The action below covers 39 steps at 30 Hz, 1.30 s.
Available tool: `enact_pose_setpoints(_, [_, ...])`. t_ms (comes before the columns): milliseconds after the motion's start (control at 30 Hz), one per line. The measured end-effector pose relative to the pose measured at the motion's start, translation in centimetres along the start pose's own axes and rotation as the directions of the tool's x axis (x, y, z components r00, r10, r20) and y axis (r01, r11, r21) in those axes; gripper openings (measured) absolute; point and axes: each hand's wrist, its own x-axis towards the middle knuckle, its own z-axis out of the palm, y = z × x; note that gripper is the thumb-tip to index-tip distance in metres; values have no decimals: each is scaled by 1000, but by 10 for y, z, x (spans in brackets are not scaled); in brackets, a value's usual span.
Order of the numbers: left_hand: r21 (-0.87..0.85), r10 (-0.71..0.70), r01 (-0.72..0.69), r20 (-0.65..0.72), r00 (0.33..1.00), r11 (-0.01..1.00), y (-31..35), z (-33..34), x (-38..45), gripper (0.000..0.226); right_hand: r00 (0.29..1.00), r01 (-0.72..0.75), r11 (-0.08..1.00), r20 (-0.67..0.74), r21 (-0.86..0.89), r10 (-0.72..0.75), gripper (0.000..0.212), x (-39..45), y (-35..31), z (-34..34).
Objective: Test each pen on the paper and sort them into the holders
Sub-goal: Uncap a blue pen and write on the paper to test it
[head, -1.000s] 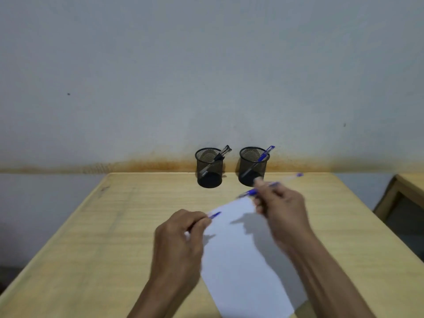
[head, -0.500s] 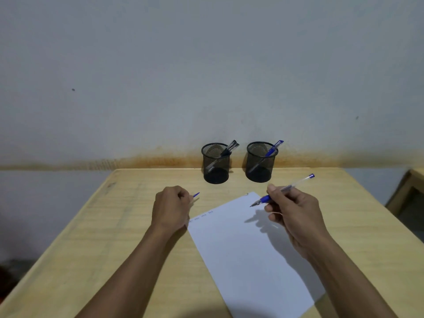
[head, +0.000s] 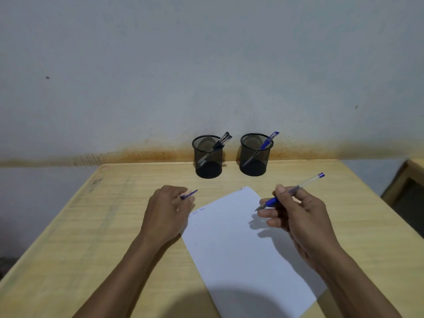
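Uncapped blue pen (head: pixel 289 193) pinched in right hand (head: pixel 298 214), tip pointing left and just above the right edge of the paper (head: pixel 241 244), clear barrel rising up-right to a blue end plug; grip is a thumb-and-finger pinch at the blue rubber section, other fingers curled under; blue cap (head: pixel 188 194) held in left hand (head: pixel 166 214), fist closed round it, only the clip end poking out toward the far edge of the bench (head: pixel 68 237); left hand sits at the paper's left corner, beside faint blue scribbles near the top-left of the sheet; versus half a second ago, right hand has dropped and the pen tip is nearer the sheet, left hand hardly moved, cap unchanged; paper white, rectangular, lying skewed across bench centre toward the near edge; two black wire-mesh round holders at the far edge against the wall; left holder (head: pixel 208 157) has dark pens leaning right, right holder (head: pixel 255 154) has one blue-capped pen leaning right; bench light wood grain, rounded corners.
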Motion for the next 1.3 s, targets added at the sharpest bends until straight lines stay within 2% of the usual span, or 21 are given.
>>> enact_pose_setpoints(133, [102, 161, -176, 145, 976, 979, -12, -2, -23, 27, 1000, 8, 1000, 23, -6, -8, 10, 3, 0, 15])
enact_pose_setpoints(200, [140, 199, -223, 165, 966, 965, -17, 1, -25, 32, 998, 40, 996, 54, -78, -36, 16, 4, 2, 26])
enact_pose_setpoints(400, [142, 240, -260, 145, 960, 955, -20, 4, -27, 34, 988, 77, 958, 147, -277, -37, 12, 19, 18, 60])
enact_pose_setpoints(533, [146, 245, -267, 151, 958, 953, -23, 4, -25, 36, 968, 151, 885, 246, -440, -43, 15, 39, 29, 73])
enact_pose_setpoints(667, [126, 248, -271, 173, 953, 954, -29, 6, -24, 37, 957, 196, 839, 285, -507, -51, 14, 54, 39, 83])
enact_pose_setpoints(900, [135, 197, -220, 165, 966, 966, -37, 17, -21, 43, 937, 205, 888, 345, -412, -57, 15, 70, 61, 81])
enact_pose_setpoints(1067, [155, 283, -301, 132, 950, 941, -42, 21, -22, 45, 918, 213, 904, 392, -372, -55, 17, 74, 68, 81])
enact_pose_setpoints(1300, [140, 256, -278, 157, 954, 950, -38, 20, -18, 43, 921, 196, 922, 386, -334, -56, 27, 76, 72, 85])
